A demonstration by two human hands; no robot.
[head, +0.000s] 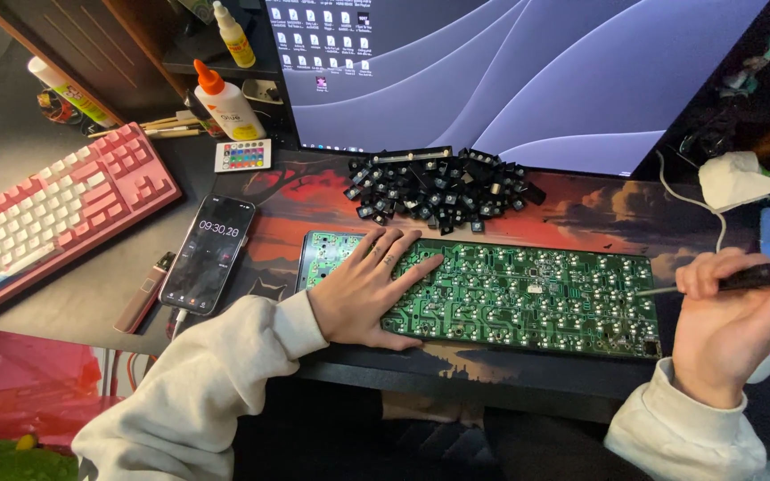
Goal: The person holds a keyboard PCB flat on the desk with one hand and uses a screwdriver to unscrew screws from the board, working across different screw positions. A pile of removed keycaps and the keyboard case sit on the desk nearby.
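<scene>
A long green keyboard circuit board (528,298) lies on a red and black desk mat (599,214) in front of me. My left hand (369,287) rests flat on the board's left part, fingers spread. My right hand (725,321) is off the board's right end and grips a black-handled soldering iron (746,278), whose thin metal tip points left to the board's right edge. A heap of black keycaps (443,191) sits just behind the board.
A large monitor (510,71) stands behind. A pink and white keyboard (51,209) lies at the left, a phone showing a running timer (208,254) beside the mat, and a small colourful remote (242,155) and glue bottles (225,102) further back. A white crumpled tissue (737,178) is at the right.
</scene>
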